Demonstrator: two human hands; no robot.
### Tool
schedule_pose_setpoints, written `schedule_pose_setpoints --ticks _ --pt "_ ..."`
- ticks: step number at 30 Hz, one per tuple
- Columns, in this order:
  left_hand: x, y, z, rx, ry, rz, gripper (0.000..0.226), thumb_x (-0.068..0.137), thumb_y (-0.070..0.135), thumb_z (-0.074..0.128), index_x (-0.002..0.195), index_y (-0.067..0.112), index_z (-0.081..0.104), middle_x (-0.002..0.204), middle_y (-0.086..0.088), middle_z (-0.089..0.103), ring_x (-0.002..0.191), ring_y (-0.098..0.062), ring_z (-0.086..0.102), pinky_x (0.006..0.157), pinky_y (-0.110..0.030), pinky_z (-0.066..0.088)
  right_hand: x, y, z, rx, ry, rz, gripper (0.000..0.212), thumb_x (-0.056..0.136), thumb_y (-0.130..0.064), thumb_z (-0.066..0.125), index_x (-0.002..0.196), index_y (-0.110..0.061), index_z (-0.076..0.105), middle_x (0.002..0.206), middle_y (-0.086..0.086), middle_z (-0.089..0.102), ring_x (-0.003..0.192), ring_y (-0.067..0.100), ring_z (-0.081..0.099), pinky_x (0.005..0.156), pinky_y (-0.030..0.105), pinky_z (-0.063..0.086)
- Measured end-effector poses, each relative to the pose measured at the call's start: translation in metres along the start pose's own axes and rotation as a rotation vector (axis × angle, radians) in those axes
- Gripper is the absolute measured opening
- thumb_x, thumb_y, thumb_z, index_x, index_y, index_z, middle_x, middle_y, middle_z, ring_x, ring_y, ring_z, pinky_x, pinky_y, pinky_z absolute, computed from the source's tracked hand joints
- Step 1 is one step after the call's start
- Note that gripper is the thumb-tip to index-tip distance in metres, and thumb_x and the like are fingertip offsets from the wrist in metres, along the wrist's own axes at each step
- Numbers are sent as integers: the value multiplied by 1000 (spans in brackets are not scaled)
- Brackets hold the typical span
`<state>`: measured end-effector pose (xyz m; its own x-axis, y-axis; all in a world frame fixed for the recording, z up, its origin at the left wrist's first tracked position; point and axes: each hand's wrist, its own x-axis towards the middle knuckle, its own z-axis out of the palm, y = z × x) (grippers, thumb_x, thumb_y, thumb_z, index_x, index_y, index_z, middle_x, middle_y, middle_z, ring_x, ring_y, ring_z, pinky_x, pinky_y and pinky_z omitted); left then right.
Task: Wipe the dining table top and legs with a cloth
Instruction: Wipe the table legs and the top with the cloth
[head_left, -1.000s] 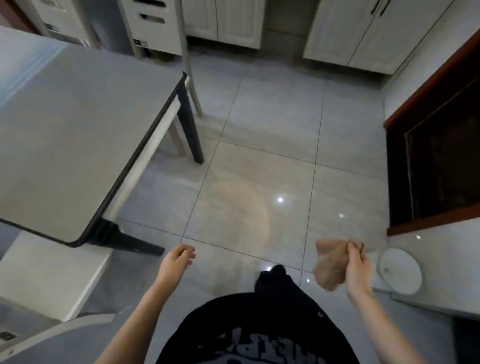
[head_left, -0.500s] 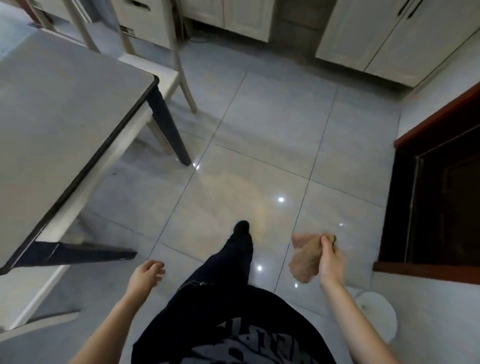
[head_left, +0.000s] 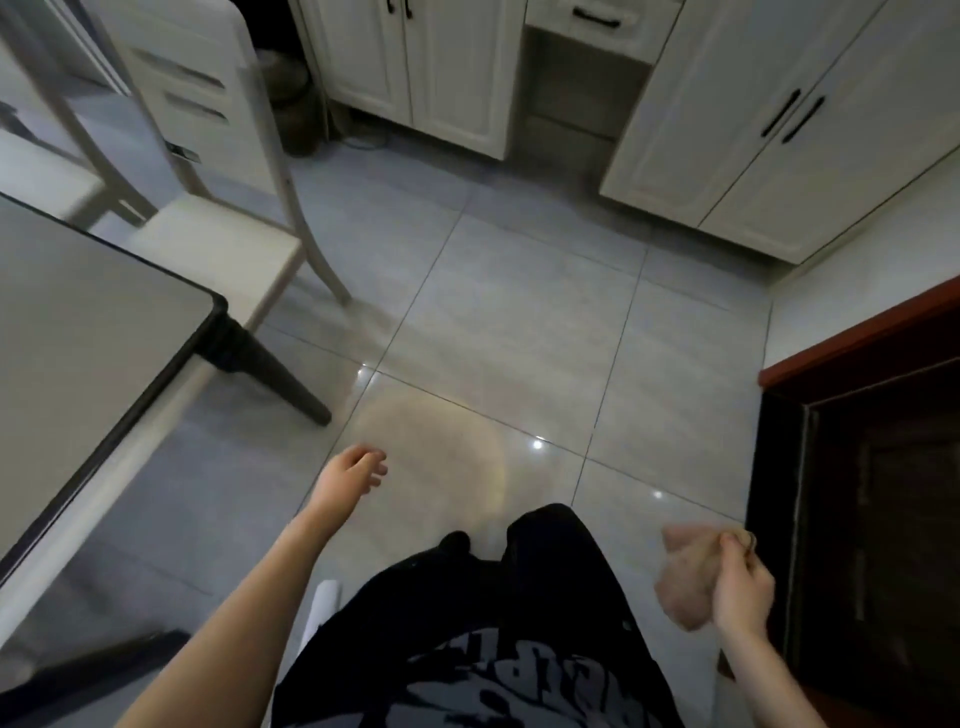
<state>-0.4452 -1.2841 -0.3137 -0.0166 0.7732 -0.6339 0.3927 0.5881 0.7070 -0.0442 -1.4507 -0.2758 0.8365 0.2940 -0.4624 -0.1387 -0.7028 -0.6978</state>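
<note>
table top (head_left: 88, 332): grey slab with a dark rim, far left; nothing touches it, and it lies well apart from the cloth.
table leg (head_left: 275, 379): dark, splayed outward from under the near corner down to the floor. Likely hazard: a foot stepping in could catch it.
chair (head_left: 218, 244): pale seat just beside the table corner. Its legs may crowd access to the table leg.
left hand (head_left: 350, 478): empty and over the floor, near the table leg but not touching it. The fingers are loosely curled, slightly apart, and hold nothing.
tiled floor (head_left: 519, 322): glossy, with bright reflections. Judged slippery if the person crouches for the legs.
cloth (head_left: 685, 582): tan, bunched and hanging in the air at right, off the table. Likely faults: the wad meets the surface with little area, or it slips from a light hold.
right hand (head_left: 743, 592): thumb and curled fingers pinch the cloth's upper edge, and the rest of the cloth dangles below.
dark doorway (head_left: 857, 493): just beside the right hand. A wide swing could knock the knuckles against its frame.
</note>
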Motion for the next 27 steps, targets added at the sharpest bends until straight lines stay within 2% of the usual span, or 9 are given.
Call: schedule_pose_setpoints --ticks 4,8,12,15,16,18,22,25,27 --pt "37 26 20 -57 79 -73 20 98 10 45 92 9 64 80 -9 64 69 -22 56 67 -30 43 76 -82 45 -32 -106 -91 36 100 -18 50 114 13 60 114 30 63 107 39 60 81 34 39" --pt "43 23 46 -241 262 -275 18 98 8 45 93 3 62 80 -14 62 64 -23 52 60 -28 39 135 -179 114 -102 -314 -242 36 100 -20 52 111 13 61 106 23 62 100 28 58 78 33 38" --pt "13 18 83 -468 483 -465 19 98 8 45 95 0 62 84 -18 62 66 -25 53 61 -29 40 196 -245 193 -261 -603 -391 56 82 -56 55 91 -2 70 88 15 71 89 35 68 80 46 55" --pt "-18 19 117 -626 625 -518 22 99 9 44 99 -2 62 91 -21 63 73 -28 56 65 -31 43 196 -295 246 -337 -809 -433 38 93 -38 55 85 -3 69 76 10 68 84 25 71 69 24 56" --pt "-26 19 127 -686 681 -541 23 100 10 43 99 -2 62 91 -21 64 75 -29 56 66 -32 43 188 -310 262 -361 -855 -483 35 96 -34 55 86 -4 69 75 10 68 82 22 71 71 23 56" --pt "-36 20 145 -769 744 -576 23 100 11 42 99 -1 63 91 -21 65 76 -30 57 68 -33 43 190 -318 290 -430 -909 -485 48 91 -50 57 93 -4 72 86 15 73 87 31 70 81 38 58" --pt "-33 23 157 -938 856 -645 23 99 14 46 92 3 65 88 -22 66 74 -29 59 68 -33 44 144 -334 349 -512 -1102 -473 58 79 -53 53 97 -1 70 98 24 71 91 37 67 80 40 55" --pt "-19 27 135 -958 867 -618 24 99 9 46 85 6 64 80 -18 64 68 -25 56 64 -30 42 69 -344 378 -579 -1262 -527 38 99 -23 44 88 3 69 74 7 72 77 20 70 67 27 53" --pt "-3 26 112 -941 847 -571 22 99 7 46 85 5 64 79 -17 64 66 -23 54 63 -29 41 31 -339 409 -610 -1315 -578 39 102 -17 40 84 0 69 70 3 73 73 15 71 64 21 53"
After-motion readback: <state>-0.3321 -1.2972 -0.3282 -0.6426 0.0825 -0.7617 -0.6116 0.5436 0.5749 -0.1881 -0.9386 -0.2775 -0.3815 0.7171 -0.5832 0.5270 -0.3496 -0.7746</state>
